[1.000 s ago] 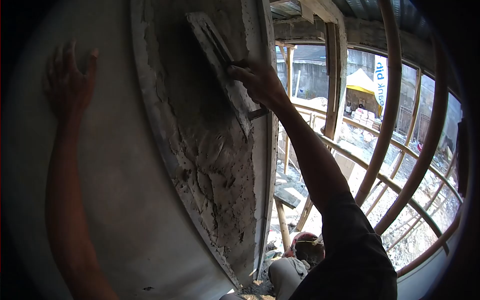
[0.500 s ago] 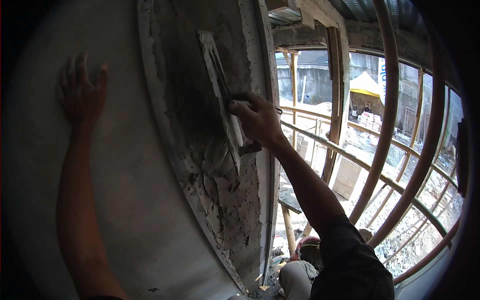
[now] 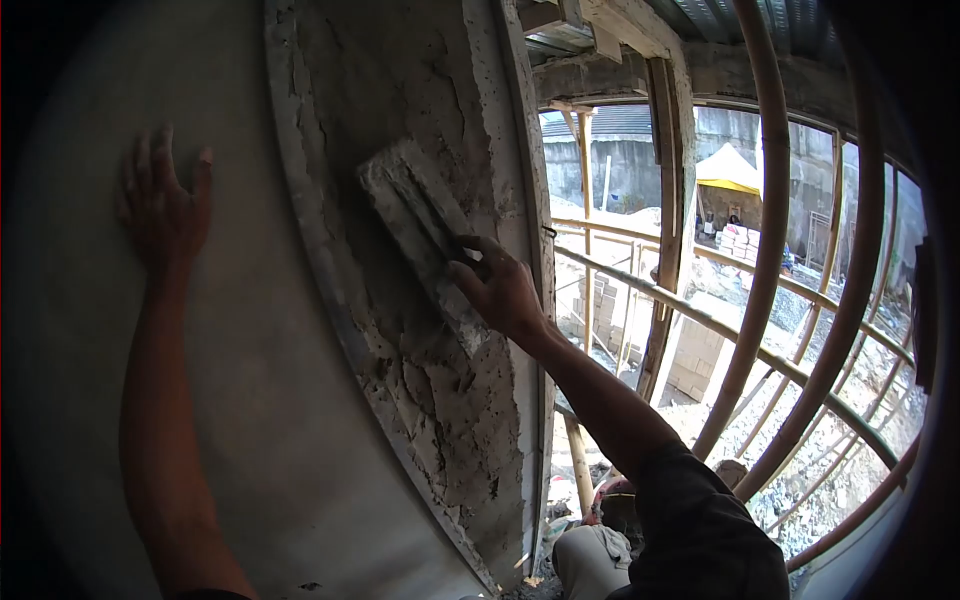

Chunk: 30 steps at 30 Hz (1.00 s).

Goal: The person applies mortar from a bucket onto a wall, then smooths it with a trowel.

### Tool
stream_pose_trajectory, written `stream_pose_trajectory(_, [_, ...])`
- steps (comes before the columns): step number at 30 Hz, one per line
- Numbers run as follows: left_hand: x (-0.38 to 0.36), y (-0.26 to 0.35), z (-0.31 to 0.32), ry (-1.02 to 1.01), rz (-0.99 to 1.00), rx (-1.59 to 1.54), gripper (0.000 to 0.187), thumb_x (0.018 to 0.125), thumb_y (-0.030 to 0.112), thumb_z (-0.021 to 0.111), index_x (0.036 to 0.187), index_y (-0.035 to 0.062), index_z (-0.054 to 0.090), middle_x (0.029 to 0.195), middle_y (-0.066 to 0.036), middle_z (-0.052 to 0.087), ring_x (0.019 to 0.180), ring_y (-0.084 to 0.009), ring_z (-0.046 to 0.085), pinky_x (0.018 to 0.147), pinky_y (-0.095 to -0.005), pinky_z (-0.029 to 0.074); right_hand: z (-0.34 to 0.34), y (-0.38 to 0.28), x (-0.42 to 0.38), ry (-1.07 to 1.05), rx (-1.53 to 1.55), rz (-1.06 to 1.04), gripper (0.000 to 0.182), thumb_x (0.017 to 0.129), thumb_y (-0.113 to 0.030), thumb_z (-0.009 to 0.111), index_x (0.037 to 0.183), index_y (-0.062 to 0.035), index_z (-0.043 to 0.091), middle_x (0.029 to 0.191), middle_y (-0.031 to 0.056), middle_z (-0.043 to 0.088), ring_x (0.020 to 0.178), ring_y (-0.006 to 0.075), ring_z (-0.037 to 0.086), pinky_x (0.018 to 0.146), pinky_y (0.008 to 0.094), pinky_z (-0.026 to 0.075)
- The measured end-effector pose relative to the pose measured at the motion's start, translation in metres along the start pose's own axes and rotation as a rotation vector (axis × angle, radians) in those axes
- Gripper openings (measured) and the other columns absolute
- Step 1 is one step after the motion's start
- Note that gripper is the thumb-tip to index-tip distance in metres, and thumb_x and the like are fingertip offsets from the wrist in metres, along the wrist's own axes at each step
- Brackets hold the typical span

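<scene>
My left hand (image 3: 168, 215) lies flat against the smooth grey wall (image 3: 250, 400), fingers stretched upward. My right hand (image 3: 500, 292) is closed around the handle of a plastering trowel (image 3: 410, 215), a long rectangular one smeared with mortar. Its blade lies tilted over the strip of wet mortar (image 3: 400, 75), upper end leaning left. The handle is mostly hidden by my fingers. Below the trowel the mortar is rough, lumpy and cracked; above, it looks flatter. A narrow raised edge (image 3: 320, 250) borders the strip on the left, and a straight batten (image 3: 535, 200) runs along its right.
Curved bamboo poles (image 3: 770, 220) and a railing (image 3: 680, 300) stand to the right. A wooden post (image 3: 670, 200) rises beyond the wall. Low down are my knee (image 3: 590, 560) and a reddish bucket (image 3: 615, 500). Outside stands a canopy (image 3: 728, 170) with a yellow edge.
The trowel has turned from nearly edge-on to showing its broad back, and its upper end has moved down and left. My right hand has lowered slightly. My left hand stays on the wall.
</scene>
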<state>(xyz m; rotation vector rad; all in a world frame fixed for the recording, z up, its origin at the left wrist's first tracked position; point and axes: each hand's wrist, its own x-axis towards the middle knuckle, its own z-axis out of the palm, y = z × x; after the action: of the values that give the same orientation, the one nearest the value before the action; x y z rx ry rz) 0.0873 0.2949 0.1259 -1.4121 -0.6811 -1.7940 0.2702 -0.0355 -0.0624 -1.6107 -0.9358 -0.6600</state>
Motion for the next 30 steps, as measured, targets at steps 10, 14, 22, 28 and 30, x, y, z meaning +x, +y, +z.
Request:
stream_pose_trajectory(10, [-0.001,-0.004,0.008,0.065,0.022,-0.054,0.065,0.1,0.06,0.048,0.154,0.0232,0.04,0.159,-0.011,0.038,0.148,-0.0301,0.035,0.118,-0.0534,0.028,-0.012,-0.005,0.079,0.316,-0.093,0.035,0.046,0.092,-0.037,0.068,0.128,-0.0091,0.064,0.104,0.0237,0.073,0.104,0.039,0.07,0.09,0.0446,0.054])
stream_pose_trajectory(14, [0.0,-0.002,0.01,0.026,0.002,-0.003,0.067,0.101,0.062,0.046,0.155,0.024,0.038,0.16,-0.01,0.036,0.149,-0.0294,0.033,0.119,-0.0537,0.027,-0.032,-0.039,0.167,0.362,-0.186,-0.144,0.043,0.091,-0.033,0.064,0.122,-0.0029,0.068,0.112,0.0252,0.071,0.112,0.0403,0.067,0.096,0.0475,0.052])
stream_pose_trajectory(22, [0.0,-0.001,0.011,-0.048,-0.039,0.005,0.069,0.1,0.066,0.042,0.156,0.0258,0.035,0.162,-0.01,0.034,0.151,-0.0286,0.03,0.121,-0.0545,0.024,-0.082,-0.141,0.293,0.286,-0.051,-0.04,0.042,0.09,-0.034,0.075,0.11,0.0033,0.068,0.107,0.0231,0.071,0.091,0.0363,0.069,0.084,0.0509,0.055])
stream_pose_trajectory(28, [0.0,-0.003,0.012,-0.008,-0.016,0.047,0.068,0.1,0.065,0.042,0.155,0.0261,0.036,0.16,-0.01,0.037,0.149,-0.0299,0.034,0.118,-0.0539,0.031,-0.071,-0.055,0.242,0.16,-0.11,-0.097,0.042,0.093,-0.033,0.066,0.117,0.0012,0.071,0.081,0.0134,0.07,0.062,0.0163,0.067,0.054,0.0323,0.055])
stream_pose_trajectory(30, [0.0,-0.003,0.015,0.037,-0.007,-0.003,0.067,0.101,0.065,0.043,0.155,0.0263,0.037,0.159,-0.01,0.038,0.148,-0.03,0.035,0.117,-0.0534,0.032,-0.05,-0.032,0.151,0.134,0.028,-0.07,0.044,0.092,-0.031,0.063,0.118,0.0046,0.067,0.091,0.0217,0.074,0.062,0.0225,0.069,0.06,0.0364,0.057])
